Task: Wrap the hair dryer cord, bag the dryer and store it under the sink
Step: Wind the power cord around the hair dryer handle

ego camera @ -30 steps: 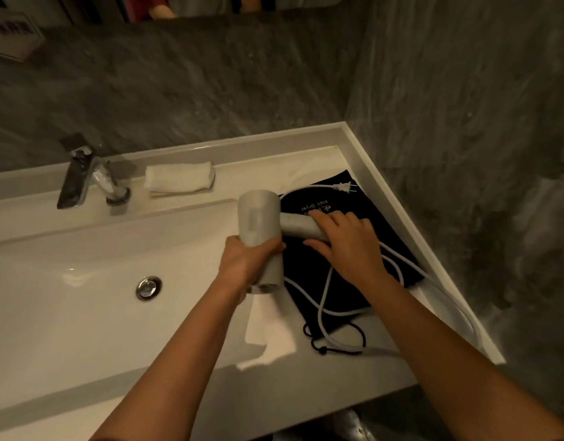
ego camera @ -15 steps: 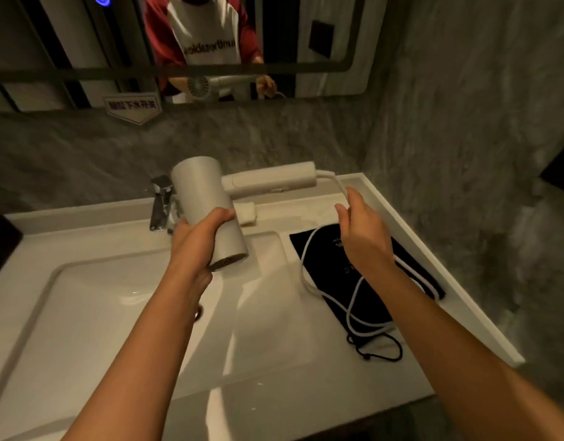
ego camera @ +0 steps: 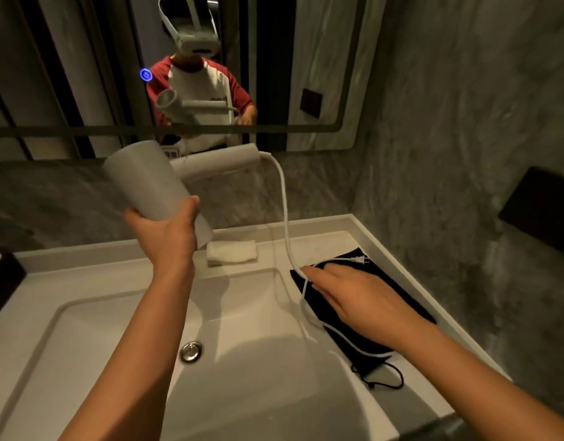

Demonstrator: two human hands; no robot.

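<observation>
The left hand [ego camera: 166,232] has lifted the pale grey plastic hair dryer [ego camera: 156,186] higher; the right hand [ego camera: 353,297], fingers loosely spread, has dropped to the white cord [ego camera: 285,218] — unwrapped, with the black drawstring bag [ego camera: 411,308] empty.

Left hand [ego camera: 166,232] covers the lower barrel of the hair dryer [ego camera: 153,179]; nozzle end partly hidden behind the palm. Right hand [ego camera: 353,297] lies over the black bag [ego camera: 411,300], hiding its middle and any print there. Whether the fingertips pinch the cord [ego camera: 283,218] or only touch it: cannot tell. Cord passes under the right wrist. Plug [ego camera: 358,259] too small to read its prongs. Dark object [ego camera: 2,281] cut by left edge. Faucet hidden behind the left hand.
</observation>
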